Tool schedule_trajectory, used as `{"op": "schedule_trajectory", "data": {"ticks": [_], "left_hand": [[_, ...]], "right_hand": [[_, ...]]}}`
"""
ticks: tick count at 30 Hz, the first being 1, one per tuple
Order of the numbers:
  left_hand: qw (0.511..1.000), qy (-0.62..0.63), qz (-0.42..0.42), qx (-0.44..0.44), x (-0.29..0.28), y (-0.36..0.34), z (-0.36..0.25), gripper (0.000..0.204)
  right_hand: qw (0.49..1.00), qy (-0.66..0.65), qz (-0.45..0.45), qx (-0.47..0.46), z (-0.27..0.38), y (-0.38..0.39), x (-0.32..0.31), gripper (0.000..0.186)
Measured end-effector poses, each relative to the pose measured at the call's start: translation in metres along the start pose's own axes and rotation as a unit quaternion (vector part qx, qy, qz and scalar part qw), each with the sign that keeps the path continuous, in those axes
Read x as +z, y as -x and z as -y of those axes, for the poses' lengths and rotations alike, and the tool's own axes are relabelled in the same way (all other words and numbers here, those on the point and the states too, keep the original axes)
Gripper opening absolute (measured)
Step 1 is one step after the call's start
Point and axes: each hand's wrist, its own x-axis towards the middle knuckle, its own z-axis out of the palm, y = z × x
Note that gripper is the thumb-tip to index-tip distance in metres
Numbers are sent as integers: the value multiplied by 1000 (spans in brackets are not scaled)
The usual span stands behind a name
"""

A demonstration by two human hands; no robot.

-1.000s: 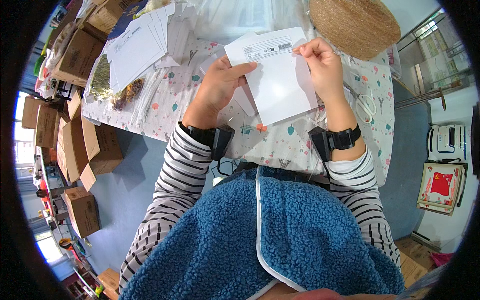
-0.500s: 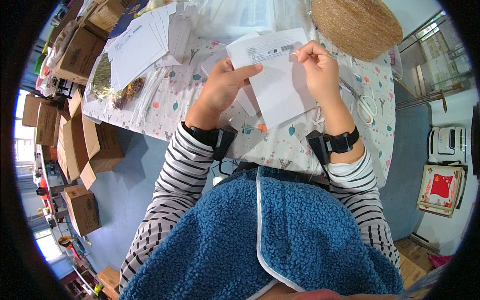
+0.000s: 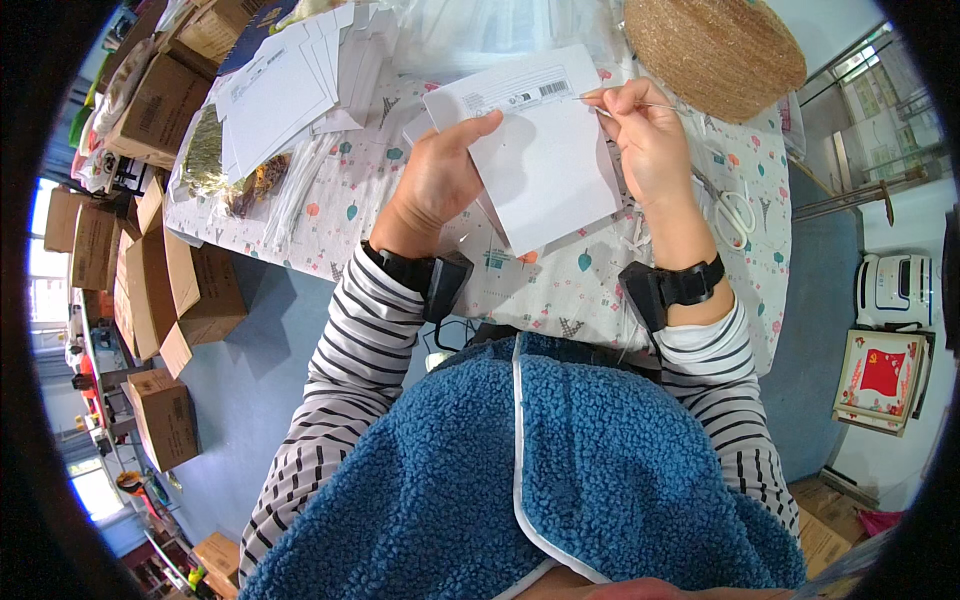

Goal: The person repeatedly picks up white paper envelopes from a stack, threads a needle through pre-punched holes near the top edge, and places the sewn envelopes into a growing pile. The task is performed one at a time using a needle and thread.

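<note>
A white card with a printed barcode strip near its far edge is tilted over the table. My left hand grips its left side, thumb on top and fingers hidden beneath. At the card's right edge, my right hand pinches a thin, needle-like strand; its exact kind is too fine to make out. The strand's tip lies close to the barcode. Part of another pale sheet shows behind my left hand.
Fanned white cards lie at the left, above small clear bags of dried material. Clear plastic bags are piled at the back. A woven straw piece and white-handled scissors are at the right. Cardboard boxes stand on the floor.
The card has shifted left and turned slightly counterclockwise. My left thumb has moved a little to the left, and my right hand still pinches the strand by the card's edge.
</note>
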Motion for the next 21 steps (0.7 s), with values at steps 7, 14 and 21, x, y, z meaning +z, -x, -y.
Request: {"op": "schedule_trajectory", "data": {"ticks": [7, 14, 21], "left_hand": [[999, -4, 40, 3, 6, 3, -6, 47], [996, -70, 26, 45, 3, 0, -3, 41], [987, -144, 12, 64, 12, -1, 4, 48]], "right_hand": [[1000, -20, 13, 11, -8, 1, 5, 21], [1000, 22, -3, -22, -6, 0, 3, 17], [921, 314, -99, -211, 5, 4, 8, 10]]}}
